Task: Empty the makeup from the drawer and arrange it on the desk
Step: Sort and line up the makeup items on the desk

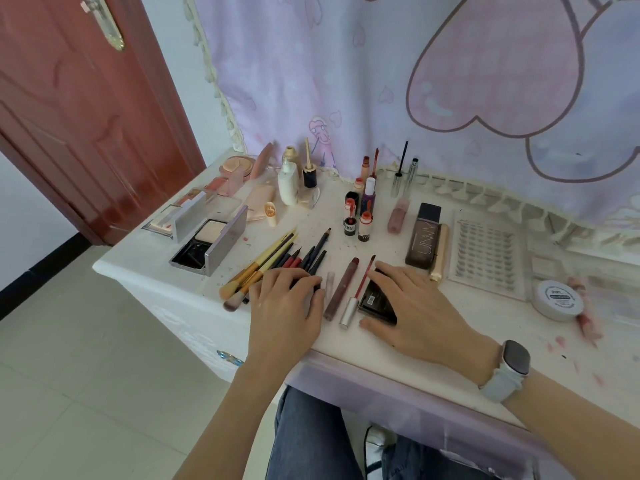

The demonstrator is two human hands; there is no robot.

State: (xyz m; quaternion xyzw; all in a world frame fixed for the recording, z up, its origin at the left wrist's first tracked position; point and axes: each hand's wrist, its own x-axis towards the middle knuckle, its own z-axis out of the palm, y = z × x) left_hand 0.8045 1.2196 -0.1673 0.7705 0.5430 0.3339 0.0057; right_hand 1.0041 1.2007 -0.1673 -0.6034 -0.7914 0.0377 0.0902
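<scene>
Makeup lies spread over the white desk (381, 337). My left hand (287, 303) rests with curled fingers on the near ends of a row of dark pencils (313, 256), beside a fan of brushes (263, 263). My right hand (412, 299) lies flat over a black compact (375, 301), thumb at its near edge. Between the hands lie a dark red lip gloss tube (341, 289) and its silver-capped wand (356, 294). Small lip tint bottles (360, 216) stand further back. No drawer shows.
Open powder palettes (207, 237) sit at the left, bottles (289, 178) at the back, a brown UNNY box (424, 235), a lash tray (485, 252) and a white round tin (557, 299) at the right. A curtain hangs behind; a red door (86, 116) stands left.
</scene>
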